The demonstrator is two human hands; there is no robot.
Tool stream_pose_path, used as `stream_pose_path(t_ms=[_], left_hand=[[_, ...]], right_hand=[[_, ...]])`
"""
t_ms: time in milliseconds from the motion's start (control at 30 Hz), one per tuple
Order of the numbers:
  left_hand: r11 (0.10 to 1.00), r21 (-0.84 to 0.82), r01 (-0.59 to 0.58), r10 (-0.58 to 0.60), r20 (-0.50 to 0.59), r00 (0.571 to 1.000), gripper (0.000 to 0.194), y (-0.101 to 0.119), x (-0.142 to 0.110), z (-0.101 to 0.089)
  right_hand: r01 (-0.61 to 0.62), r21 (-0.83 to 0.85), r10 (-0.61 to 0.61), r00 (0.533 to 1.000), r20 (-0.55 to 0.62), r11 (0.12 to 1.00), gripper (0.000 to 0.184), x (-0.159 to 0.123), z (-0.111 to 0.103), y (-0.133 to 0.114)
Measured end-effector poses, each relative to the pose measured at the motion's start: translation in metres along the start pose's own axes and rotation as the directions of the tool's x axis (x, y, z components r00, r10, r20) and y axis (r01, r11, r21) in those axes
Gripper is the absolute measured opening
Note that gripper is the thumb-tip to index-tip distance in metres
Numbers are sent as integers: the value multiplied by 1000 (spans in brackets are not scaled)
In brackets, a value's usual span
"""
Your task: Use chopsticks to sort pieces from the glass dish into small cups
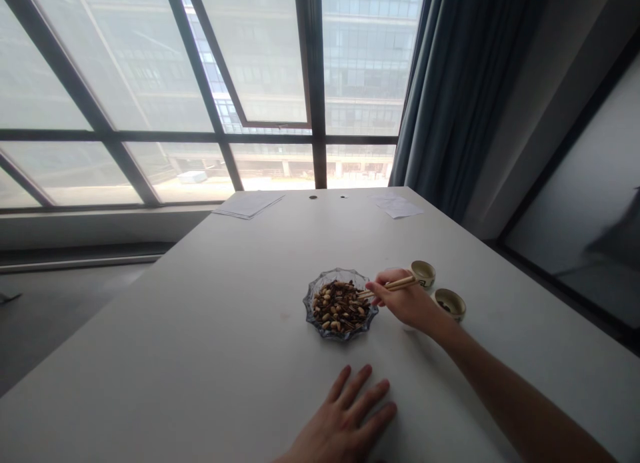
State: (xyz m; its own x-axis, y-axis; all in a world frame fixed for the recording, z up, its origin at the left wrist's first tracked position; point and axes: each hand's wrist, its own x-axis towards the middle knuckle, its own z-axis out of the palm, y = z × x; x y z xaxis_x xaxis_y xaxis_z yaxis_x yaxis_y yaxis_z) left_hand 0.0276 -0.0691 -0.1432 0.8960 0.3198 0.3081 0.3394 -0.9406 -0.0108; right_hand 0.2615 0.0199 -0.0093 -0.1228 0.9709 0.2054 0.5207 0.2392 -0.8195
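Observation:
My right hand (400, 296) is closed around a pair of wooden chopsticks (401, 284). Their tips reach into the right side of a clear glass bowl (313, 323) with a scalloped rim. Inside it lies a mix of pistachios (330, 316) and dark striped sunflower seeds (357, 311). Whether the tips pinch a piece is too small to tell. Just beyond my right hand stand two small greenish cups; the nearer cup (456, 296) has a few dark bits inside, and the farther cup (424, 271) is partly hidden. My left hand (345, 420) rests flat on the table below the bowl, fingers spread.
The long white table (210, 330) runs toward a large window. Paper sheets (247, 204) lie at its far left, with another paper (399, 205) at the far right. Between them are two small round dark spots, perhaps cable holes. A dark blue curtain (450, 103) hangs at right.

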Motion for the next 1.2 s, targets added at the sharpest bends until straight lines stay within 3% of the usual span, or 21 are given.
stream_pose_path(t_ms=[267, 467, 633, 733, 800, 933, 1067, 1200], left_hand=[[1000, -18, 4, -3, 11, 1000, 56, 0, 1, -3], [1000, -26, 5, -5, 4, 1000, 54, 0, 0, 1], [1000, -8, -4, 4, 3, 1000, 55, 0, -1, 2], [1000, -12, 9, -9, -3, 1000, 56, 1, 0, 1], [1000, -14, 12, -12, 2, 1000, 56, 2, 0, -1], [1000, -6, 2, -2, 3, 1000, 59, 1, 1, -4], [1000, 18, -17, 17, -9, 1000, 57, -2, 1, -2], [999, 34, -38, 39, -9, 999, 58, -3, -1, 1]], right_hand=[[100, -181, -101, 995, 4, 978, 53, -2, -2, -6], [93, -167, -97, 995, -14, 982, 51, -6, -8, -13], [-14, -151, 3, 997, -72, 988, 41, -25, -49, -45], [-61, -207, 16, 977, -211, 976, 40, -39, -86, -53], [-149, -233, 77, 953, -294, 961, 38, -45, -110, -48], [-320, -242, 237, 918, -318, 916, 30, -45, -144, -26], [-426, -228, 350, 885, -307, 876, 24, -36, -152, -8], [-405, -205, 354, 903, -243, 891, 27, -27, -146, 5]])
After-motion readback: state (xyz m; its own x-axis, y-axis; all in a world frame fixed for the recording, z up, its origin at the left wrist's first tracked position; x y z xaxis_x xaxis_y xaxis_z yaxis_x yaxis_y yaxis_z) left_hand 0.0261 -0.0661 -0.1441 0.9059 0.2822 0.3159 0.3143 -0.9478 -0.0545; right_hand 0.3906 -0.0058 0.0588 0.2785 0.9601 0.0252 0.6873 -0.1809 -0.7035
